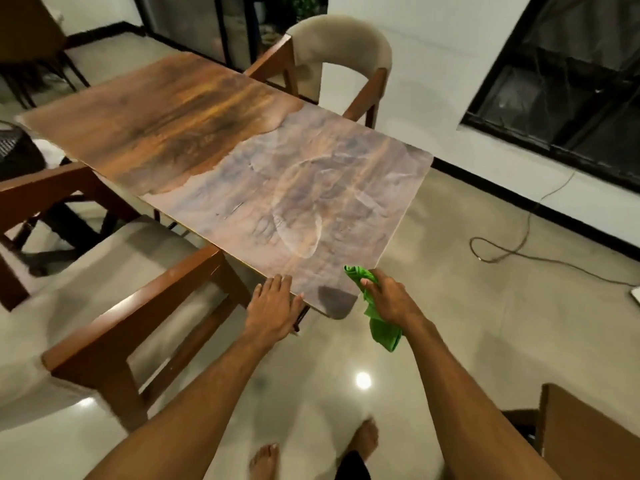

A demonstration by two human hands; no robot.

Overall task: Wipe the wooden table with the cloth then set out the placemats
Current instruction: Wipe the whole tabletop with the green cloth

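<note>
The wooden table [194, 126] stretches away from me, its near half dull and streaked with a hazy film, its far half dark and glossy. My right hand [389, 301] grips a bunched green cloth [379, 327] at the table's near right corner; most of the cloth hangs below the hand, off the edge. My left hand [273, 306] rests flat on the near edge, fingers spread, holding nothing. No placemats are in view.
A cushioned wooden chair [341, 46] stands at the table's far right side. Another chair [114, 306] sits at the near left. A cable [512, 251] lies on the shiny floor to the right. A brown box edge [588, 431] is at the lower right. My bare feet are below.
</note>
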